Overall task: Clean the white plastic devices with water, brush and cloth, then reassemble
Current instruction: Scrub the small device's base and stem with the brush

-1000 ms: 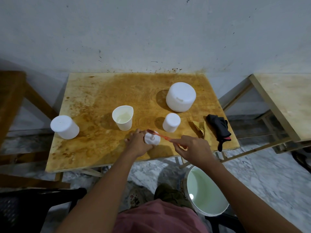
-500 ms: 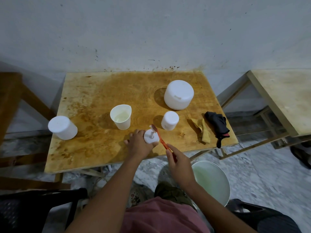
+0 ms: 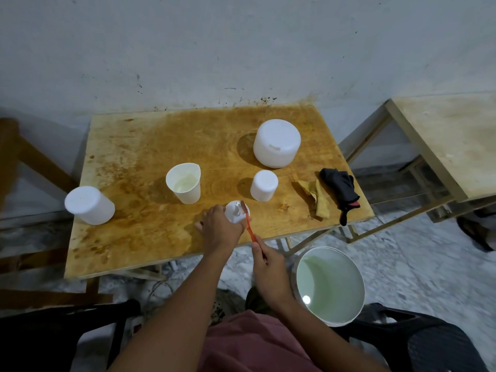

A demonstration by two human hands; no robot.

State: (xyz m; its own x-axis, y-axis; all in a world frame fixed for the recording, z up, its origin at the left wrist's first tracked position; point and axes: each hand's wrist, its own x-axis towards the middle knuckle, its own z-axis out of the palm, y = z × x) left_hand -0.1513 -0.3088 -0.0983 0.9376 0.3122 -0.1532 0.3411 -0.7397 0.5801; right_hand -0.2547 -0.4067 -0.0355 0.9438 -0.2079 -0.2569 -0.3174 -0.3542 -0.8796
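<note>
My left hand (image 3: 220, 229) grips a small round white plastic part (image 3: 235, 214) with a short stem, near the front edge of the wooden table (image 3: 150, 146). My right hand (image 3: 269, 269) holds an orange toothbrush (image 3: 249, 226) by its handle, its bristles lying on the part's top. Other white pieces stand on the table: a large round housing (image 3: 276, 143) at the back right, a small cylinder (image 3: 263, 185) in the middle, another cylinder (image 3: 89, 205) at the left edge. A white cup (image 3: 184, 183) holds some liquid. A yellow cloth (image 3: 316, 198) lies at the right.
A black cloth (image 3: 340, 187) lies by the table's right edge. A white bucket of water (image 3: 329, 284) stands on the floor beside my right hand. A second table (image 3: 445, 135) is at the right, a black chair (image 3: 418, 342) below, wooden frame (image 3: 16, 157) at the left.
My right hand has drawn back toward me and swung the toothbrush from lying sideways to pointing away, its head now on the part's top. My left hand has kept its hold on the part.
</note>
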